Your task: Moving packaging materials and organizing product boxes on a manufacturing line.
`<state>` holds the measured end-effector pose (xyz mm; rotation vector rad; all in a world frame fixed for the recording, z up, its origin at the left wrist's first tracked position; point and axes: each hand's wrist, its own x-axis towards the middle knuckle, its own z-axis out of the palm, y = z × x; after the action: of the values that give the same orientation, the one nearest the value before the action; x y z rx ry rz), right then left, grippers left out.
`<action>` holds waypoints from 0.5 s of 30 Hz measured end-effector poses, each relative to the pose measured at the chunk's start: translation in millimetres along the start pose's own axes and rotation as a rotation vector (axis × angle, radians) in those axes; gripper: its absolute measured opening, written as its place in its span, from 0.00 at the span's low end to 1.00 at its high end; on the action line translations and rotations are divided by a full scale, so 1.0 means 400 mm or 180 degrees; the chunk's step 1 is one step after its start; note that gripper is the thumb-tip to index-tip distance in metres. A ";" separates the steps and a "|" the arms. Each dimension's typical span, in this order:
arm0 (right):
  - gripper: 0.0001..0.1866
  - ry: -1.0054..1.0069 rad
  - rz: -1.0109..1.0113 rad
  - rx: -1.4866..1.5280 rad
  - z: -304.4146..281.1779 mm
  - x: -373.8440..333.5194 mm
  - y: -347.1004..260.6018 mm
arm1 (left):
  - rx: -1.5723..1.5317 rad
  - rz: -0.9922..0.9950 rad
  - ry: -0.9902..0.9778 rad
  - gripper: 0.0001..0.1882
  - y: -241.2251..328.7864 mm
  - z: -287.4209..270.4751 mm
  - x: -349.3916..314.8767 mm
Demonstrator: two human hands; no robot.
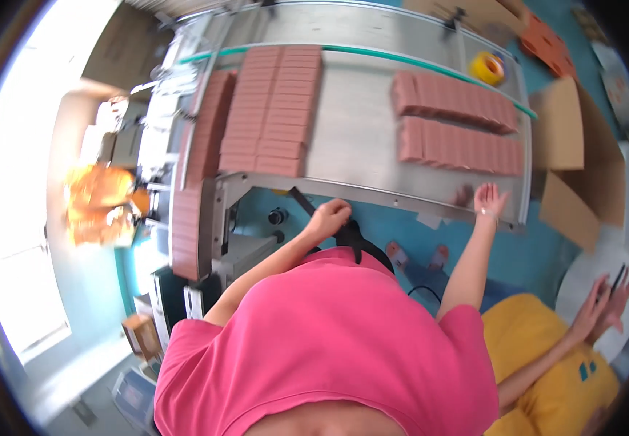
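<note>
My left hand [331, 217] is curled closed in front of my body, just below the near edge of the metal table [354, 131]. A black strap [301, 200] passes beside it; whether the fingers hold anything is hidden. Open and palm up, my right hand [489, 200] is at the table's near right corner, with nothing in it. Beyond it, two rows of reddish-brown packs [461, 144] lie on the table, the nearer row closest to this hand. A larger block of similar packs [271, 109] stands in columns at the table's left.
More packs line a channel [189, 225] at the left. A green rail [380, 58] crosses the far side, near a yellow tape roll [486, 67]. Open cardboard boxes [558, 120] stand at right. A person in yellow [540, 341] is close on my right, their hands [602, 305] raised.
</note>
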<state>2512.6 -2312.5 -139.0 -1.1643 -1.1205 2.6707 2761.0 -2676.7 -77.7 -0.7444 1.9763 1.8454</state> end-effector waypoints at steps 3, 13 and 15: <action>0.21 -0.0431 0.0323 -0.0332 0.017 -0.134 0.101 | 0.0438 0.0307 -0.0037 0.15 -0.090 0.018 -0.061; 0.15 -0.3676 0.0712 -0.4753 0.048 -0.614 0.500 | 0.0539 -0.0860 0.0652 0.20 -0.572 0.049 -0.365; 0.13 -0.4837 -0.0274 -0.5791 -0.009 -0.637 0.571 | 0.0150 -0.1224 0.0732 0.20 -0.610 0.067 -0.456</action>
<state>2756.1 -2552.5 -121.8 1.6937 -3.4582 1.3040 3047.0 -2628.8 -174.3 -1.2694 1.8356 1.5377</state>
